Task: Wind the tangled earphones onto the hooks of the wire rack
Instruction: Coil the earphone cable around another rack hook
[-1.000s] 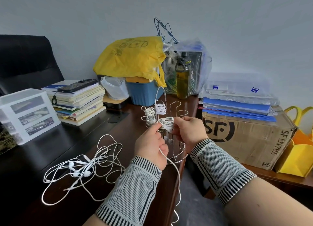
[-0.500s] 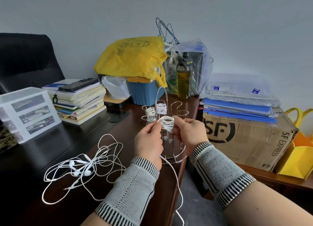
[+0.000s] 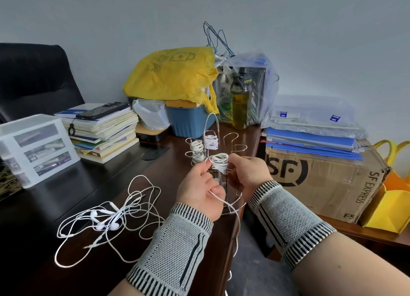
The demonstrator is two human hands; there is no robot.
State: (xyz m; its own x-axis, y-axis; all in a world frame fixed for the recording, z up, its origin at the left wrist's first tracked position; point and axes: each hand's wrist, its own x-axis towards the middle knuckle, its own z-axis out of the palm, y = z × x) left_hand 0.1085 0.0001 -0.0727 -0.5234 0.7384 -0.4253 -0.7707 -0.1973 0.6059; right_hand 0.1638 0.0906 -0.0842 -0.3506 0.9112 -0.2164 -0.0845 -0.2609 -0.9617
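A chrome wire rack (image 3: 233,141) with looped hooks stands at the dark desk's near right edge. Three hooks at its back left carry wound white earphones (image 3: 210,141). On the nearest hook sits a fresh white coil (image 3: 219,160). My left hand (image 3: 199,189) pinches the white cord beside that coil, and the cord's tail runs across my fingers and hangs over the desk edge. My right hand (image 3: 248,171) grips the rack and the coil from the right. A tangled heap of white earphones (image 3: 106,220) lies on the desk to the left.
A clear drawer box (image 3: 35,149) and a book stack (image 3: 104,131) with a phone on top sit at the left. Behind the rack are a blue bin (image 3: 188,122), a yellow bag and a bottle (image 3: 240,102). A cardboard box (image 3: 321,180) under blue folders stands at the right.
My left hand rose from below the coil to its left side, carrying the cord up and round the hook. The hanging tail got shorter. My right hand stayed on the rack.
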